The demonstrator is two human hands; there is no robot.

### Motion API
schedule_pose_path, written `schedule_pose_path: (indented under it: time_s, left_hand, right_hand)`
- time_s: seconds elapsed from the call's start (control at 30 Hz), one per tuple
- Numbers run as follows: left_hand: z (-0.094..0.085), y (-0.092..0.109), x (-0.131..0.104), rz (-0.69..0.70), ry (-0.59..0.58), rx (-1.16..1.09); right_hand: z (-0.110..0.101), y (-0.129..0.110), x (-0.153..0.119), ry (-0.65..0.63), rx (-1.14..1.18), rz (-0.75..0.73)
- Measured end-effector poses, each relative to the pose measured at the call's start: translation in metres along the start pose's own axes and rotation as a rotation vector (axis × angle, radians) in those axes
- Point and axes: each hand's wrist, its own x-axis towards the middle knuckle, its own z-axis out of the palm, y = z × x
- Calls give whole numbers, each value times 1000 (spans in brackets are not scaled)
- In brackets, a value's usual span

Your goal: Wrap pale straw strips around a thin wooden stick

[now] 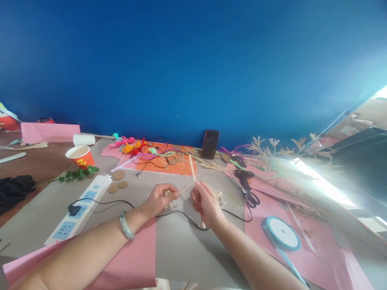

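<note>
My right hand (207, 203) is closed around a thin pale wooden stick (192, 167), which points up and away, its lower end showing below the fist. Just to the left, my left hand (161, 199) pinches a small pale wooden sliver (184, 188) between thumb and fingertips. The sliver's tip comes near the stick; whether they touch I cannot tell. A pale green bangle (126, 225) circles my left wrist. Short pale wooden pieces (218, 195) lie scattered on the grey board behind and beneath both hands. A black cable (187, 216) runs across the board under them.
Left stand a white power strip (83, 207), a red paper cup (81, 157) and cork discs (113, 187). A phone (211, 144) leans on the blue wall. Right lie a black glue-gun-like tool (244, 177), a light blue ribbon roll (282, 233), dried stems (290, 151) and pink paper (260, 237).
</note>
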Motion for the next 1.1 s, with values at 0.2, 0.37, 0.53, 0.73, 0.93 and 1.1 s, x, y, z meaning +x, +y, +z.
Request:
schedule_pose_path:
  time_s: [0.2,0.37,0.53,0.73,0.93,1.1]
  left_hand:
    - [-1,-6,3,23,24,12]
    - [-1,-7,4,100,7,130]
    - [-1,-3,3,133,-18,166]
    - [-1,-3,2,37,-6,63]
    - [1,2,0,-19,21,-47]
    - [-1,-3,3,-13,23,-39]
  right_hand:
    - [10,12,-13,-155,-319,-42]
    - [12,16,-13,-149,-359,-62]
    - [10,17,-9,-144,-255,31]
    - [2,-1,-6,-122,-55,40]
    - [-3,-8,0,3,-66,-45]
    - [5,7,-8,-182,-335,-65]
